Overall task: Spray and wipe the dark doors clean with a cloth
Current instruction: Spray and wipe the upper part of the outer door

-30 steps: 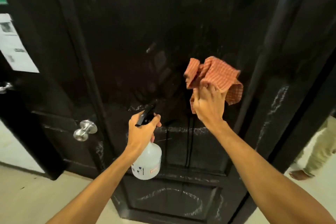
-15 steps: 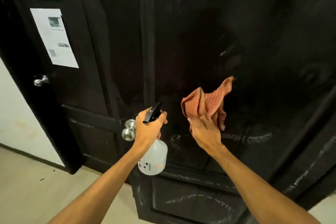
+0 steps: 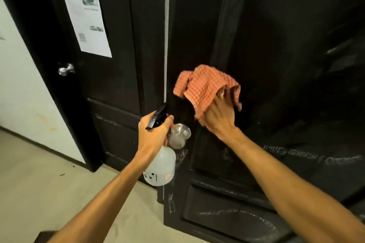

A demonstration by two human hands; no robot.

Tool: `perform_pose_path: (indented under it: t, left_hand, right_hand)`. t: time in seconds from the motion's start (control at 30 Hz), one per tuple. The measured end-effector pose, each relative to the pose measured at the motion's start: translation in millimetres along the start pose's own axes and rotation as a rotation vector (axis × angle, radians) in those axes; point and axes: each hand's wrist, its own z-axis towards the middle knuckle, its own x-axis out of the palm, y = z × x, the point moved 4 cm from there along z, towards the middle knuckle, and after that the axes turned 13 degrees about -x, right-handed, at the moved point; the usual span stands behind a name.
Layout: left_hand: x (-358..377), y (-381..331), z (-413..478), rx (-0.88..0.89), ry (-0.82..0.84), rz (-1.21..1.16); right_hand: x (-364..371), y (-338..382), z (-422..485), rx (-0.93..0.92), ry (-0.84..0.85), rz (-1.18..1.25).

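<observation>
A dark panelled door [image 3: 286,65] fills the right of the view, with pale dusty streaks on its lower panels. My right hand [image 3: 218,116] holds an orange checked cloth [image 3: 205,87] against the door near its left edge. My left hand [image 3: 153,134] grips a clear spray bottle [image 3: 161,165] by its black trigger head, just left of the door's silver knob [image 3: 178,136]. A second dark door [image 3: 116,77] stands further left.
The left door carries a white paper notice [image 3: 86,17] and a silver knob [image 3: 66,69]. A pale wall [image 3: 21,77] lies at the far left. Beige floor [image 3: 39,187] spreads below both doors.
The view has swung left, bringing the left door and its notice into sight. My right hand and cloth moved from the door's middle to near its left edge. The bottle now sits beside the knob.
</observation>
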Motion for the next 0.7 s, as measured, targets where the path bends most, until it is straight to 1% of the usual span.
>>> perform_pose_path:
  t: [0.03,0.1,0.17,0.2,0.23,0.3,0.37,0.4,0.43,0.47,0.53,0.57,0.6,0.63,0.67,0.7]
  left_hand:
    - [-6,4,2,0.001,-0.017,-0.002]
    - [-17,7,4,-0.008,-0.048,-0.016]
    - [-29,9,5,-0.016,-0.059,-0.027]
    - [-34,11,6,-0.017,-0.062,-0.026]
    - [-38,12,6,-0.017,-0.062,-0.026]
    - [-44,11,8,-0.009,-0.061,-0.036]
    - [-42,5,12,0.019,-0.049,-0.043]
    - [-40,2,12,0.032,-0.039,-0.047]
    - [-36,-6,12,0.049,-0.021,-0.052]
    - [-33,-13,11,0.061,-0.005,-0.057]
    - [-28,-36,11,0.088,0.023,-0.073]
    - [-26,-48,11,0.101,0.035,-0.080]
    - [-24,-62,12,0.124,0.046,-0.089]
    - [-21,-76,13,0.152,0.058,-0.099]
    - [-19,-89,13,0.183,0.062,-0.101]
    - [-17,-103,14,0.215,0.063,-0.100]
  right_hand:
    - [-4,8,13,-0.038,-0.037,-0.035]
    - [10,39,13,-0.235,-0.058,-0.017]
    - [23,65,-6,-0.390,0.013,-0.007]
    - [22,64,-9,-0.422,0.052,-0.011]
    - [23,60,-7,-0.464,0.050,0.004]
    - [2,46,22,-0.451,0.062,0.051]
    - [-19,27,56,-0.358,-0.060,0.008]
    - [-30,25,63,-0.281,-0.091,-0.030]
    - [-33,24,64,-0.256,-0.113,-0.075]
    - [-31,26,59,-0.278,-0.121,-0.105]
    - [-25,22,55,-0.413,-0.046,-0.080]
    - [-35,13,65,-0.493,-0.078,-0.100]
    - [-55,-2,84,-0.511,-0.117,-0.135]
    - [-82,-18,110,-0.451,-0.143,-0.164]
    - [-114,-34,137,-0.344,-0.185,-0.195]
    - [-144,-44,158,-0.261,-0.262,-0.243]
